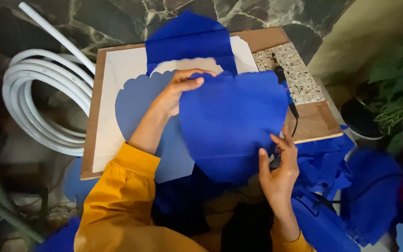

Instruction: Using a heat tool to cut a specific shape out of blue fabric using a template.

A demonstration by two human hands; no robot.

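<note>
Pinching the blue sheet (232, 126) above the board (117, 84), left hand (176, 93) and right hand (278, 170) grip opposite edges (thin, floppy, probably tears easily).

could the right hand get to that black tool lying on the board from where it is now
Probably yes. The right hand sits at the lower edge of the blue sheet, and the black tool lies just above it on the board, uncovered. It would need to release the sheet first.

Dark tool (276, 161) under the right hand (280, 170), mostly hidden behind the blue sheet (232, 123); kind unclear.
</note>
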